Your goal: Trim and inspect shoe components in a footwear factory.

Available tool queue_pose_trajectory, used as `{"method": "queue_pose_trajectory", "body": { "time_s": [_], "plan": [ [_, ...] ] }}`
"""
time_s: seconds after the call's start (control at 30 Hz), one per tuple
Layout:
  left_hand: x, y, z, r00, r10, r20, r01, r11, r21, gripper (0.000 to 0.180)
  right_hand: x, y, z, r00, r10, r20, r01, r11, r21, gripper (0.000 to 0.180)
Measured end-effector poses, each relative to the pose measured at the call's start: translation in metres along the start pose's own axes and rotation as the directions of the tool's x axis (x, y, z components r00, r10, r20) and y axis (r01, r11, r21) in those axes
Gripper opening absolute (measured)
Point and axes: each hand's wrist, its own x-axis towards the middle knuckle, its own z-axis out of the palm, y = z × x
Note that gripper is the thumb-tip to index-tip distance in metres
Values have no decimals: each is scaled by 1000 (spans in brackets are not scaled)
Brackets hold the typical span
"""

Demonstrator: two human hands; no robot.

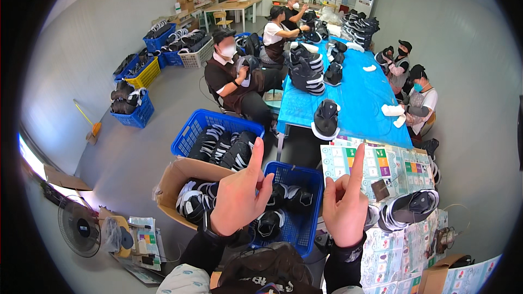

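Observation:
My left hand (238, 196) is raised in front of me with the index finger pointing up and the other fingers folded; it holds nothing. Beside it my right hand (345, 202) shows the same pose, one finger up, nothing in it. Both hover above a blue basket (306, 207) of black-and-white shoes. To the left of it stands a cardboard box (180, 177) holding more shoes. A dark shoe (261, 272) lies on my lap below the hands.
A long blue table (359, 98) carries black shoes and white inserts, with several seated people working on both sides. Another blue basket (193, 130) of shoes stands on the floor. Printed sheets (381, 166) cover the near table. A fan (79, 228) stands at lower left.

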Motion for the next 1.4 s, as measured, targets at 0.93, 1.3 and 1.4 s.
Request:
{"method": "queue_pose_trajectory", "body": {
  "time_s": [0.93,1.3,1.4],
  "plan": [
    [-52,-41,-20,932,-187,312,240,961,-140,77,4,-36,21,987,-103,127,31,881,472,78],
    [-104,-108,-57,892,-168,420,325,883,-338,30,-11,-76,33,972,-177,155,41,775,631,10],
    [-113,-123,-95,812,-342,473,577,591,-564,17,-47,-65,45,849,-181,497,-115,854,507,22]
  ]
}}
